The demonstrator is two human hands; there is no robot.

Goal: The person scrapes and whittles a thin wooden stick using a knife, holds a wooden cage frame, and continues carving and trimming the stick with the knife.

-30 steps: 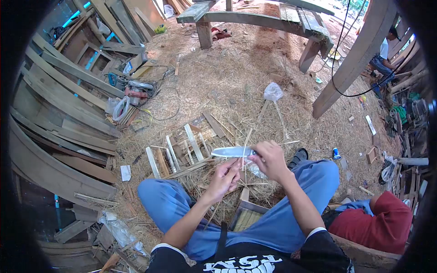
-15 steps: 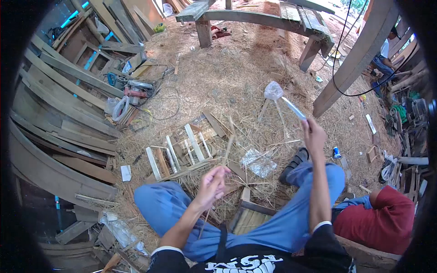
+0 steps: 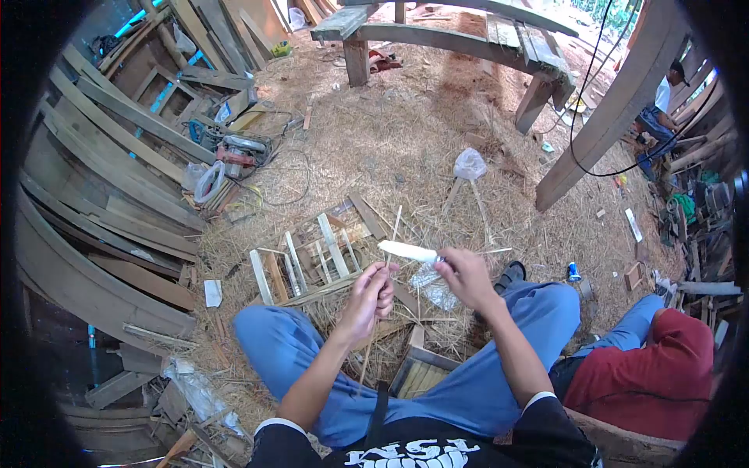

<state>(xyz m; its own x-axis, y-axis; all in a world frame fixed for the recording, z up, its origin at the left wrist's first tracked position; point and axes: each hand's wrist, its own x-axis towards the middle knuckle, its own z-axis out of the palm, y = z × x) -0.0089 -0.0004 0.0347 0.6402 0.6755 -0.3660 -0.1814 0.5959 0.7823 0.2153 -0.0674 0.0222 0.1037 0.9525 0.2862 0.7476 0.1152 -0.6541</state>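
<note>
My right hand (image 3: 466,279) is closed round the handle of a knife (image 3: 407,251), whose broad, bright blade points left. The blade lies across a thin strip of wood or bamboo (image 3: 397,226). Pinched in my left hand (image 3: 370,299), that strip stands nearly upright, its lower part running down toward my lap. Below and between the hands, a clear plastic bag (image 3: 437,287) lies on the shavings. Close to my lap rests a small wooden frame with slats (image 3: 422,378).
A slatted wooden piece (image 3: 334,246) lies ahead. Power tools (image 3: 238,153) and stacked planks (image 3: 117,179) are at the left. A bench (image 3: 437,33) and post (image 3: 612,109) stand beyond. A person in red (image 3: 647,374) sits close at right; another person (image 3: 660,105) is farther back.
My right hand has swung out to the right with the knife and come back to the strip. The view has shifted slightly, and the seated person's leg at right now shows more.
</note>
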